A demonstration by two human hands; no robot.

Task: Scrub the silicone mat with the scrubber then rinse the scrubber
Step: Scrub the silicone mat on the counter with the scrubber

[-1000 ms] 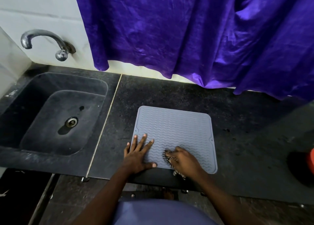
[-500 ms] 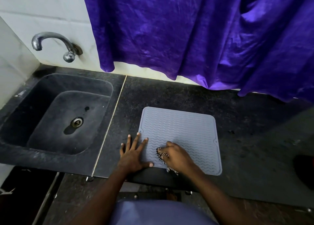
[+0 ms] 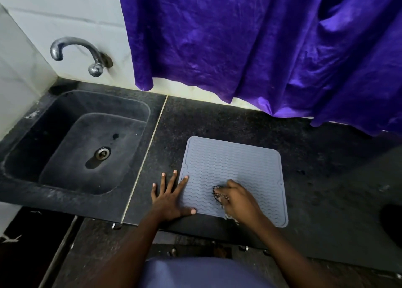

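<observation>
Scrubbing is continuing on the near half of the grey silicone mat (image 3: 235,163), which is lying flat on the dark stone counter (image 3: 217,122) under both hands. The right hand (image 3: 239,202) is curling its fingers round the dark, knobbly scrubber (image 3: 218,195) and pressing it onto the wavy ridges just ahead of the palm; blur is smearing the hand's near edge. Compared with half a second ago, this hand is sitting a little further right along the near strip, so it is probably working in short side-to-side strokes rather than advancing. The left hand (image 3: 167,198), just left of the right, is lying flat with fingers spread. It is now resting mostly on the counter, with only the forefinger tip and thumb touching the mat's left edge, a weaker anchor than a second ago. The mat's far half, beyond both hands, is likely awaiting its turn. The rinse under the tap (image 3: 71,46), over the sink (image 3: 32,139) well left of the left hand, is not yet due.
</observation>
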